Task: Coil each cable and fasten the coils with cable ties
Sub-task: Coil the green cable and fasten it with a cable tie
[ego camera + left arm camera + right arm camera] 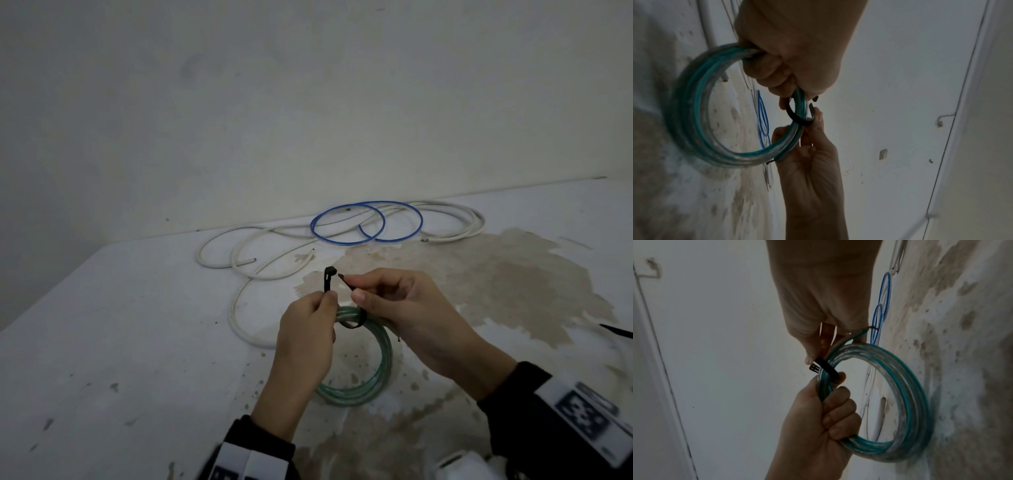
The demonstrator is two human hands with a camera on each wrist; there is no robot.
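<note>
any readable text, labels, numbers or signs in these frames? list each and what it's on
No readable text in any view.
Right wristband: a black-and-white square marker pattern, a code rather than letters, blurred.
Left wristband: part of a dark marker at the frame edge, cut off and blurred.
Green cable coil, black cable tie, blue cable, white cables: no print visible.
</note>
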